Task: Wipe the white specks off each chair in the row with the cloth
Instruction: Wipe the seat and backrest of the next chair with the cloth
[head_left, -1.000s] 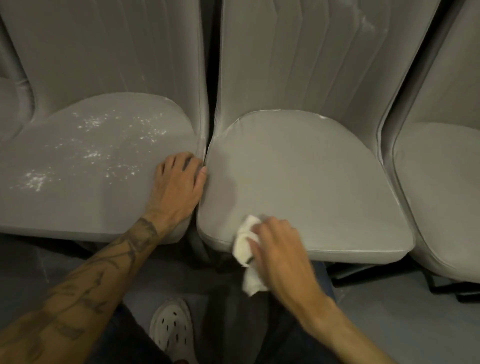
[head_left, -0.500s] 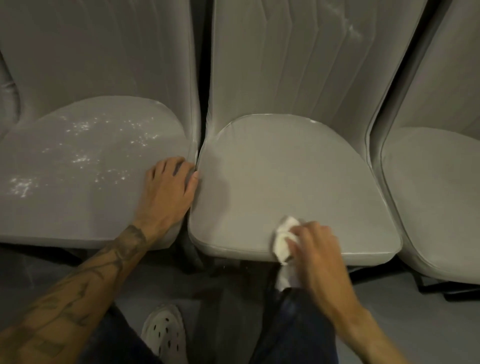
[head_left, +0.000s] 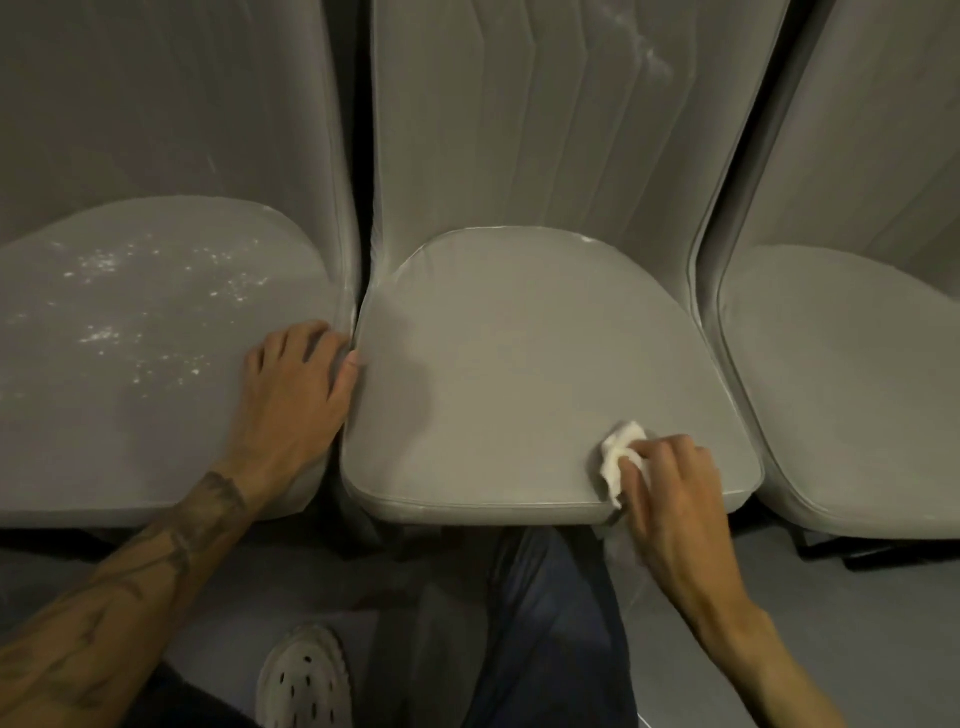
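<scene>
Three grey upholstered chairs stand side by side. The left chair (head_left: 156, 415) has white specks (head_left: 156, 306) scattered over its seat. The middle chair (head_left: 519, 374) has a plain seat, with faint white marks (head_left: 649, 52) high on its backrest. My right hand (head_left: 670, 499) grips a crumpled white cloth (head_left: 618, 457) and presses it on the front right part of the middle seat. My left hand (head_left: 296, 395) rests flat on the right edge of the left seat, fingers spread, beside the gap between the chairs.
A third grey chair (head_left: 857, 389) stands at the right with no specks visible. Below the seats are my dark trousers (head_left: 519, 623), a white perforated shoe (head_left: 304, 680) and grey floor (head_left: 857, 623). Dark chair legs (head_left: 831, 551) show under the right chair.
My right hand has slid the cloth rightward along the front of the middle seat, from its left front corner to its right front part. My left hand has stayed on the left seat.
</scene>
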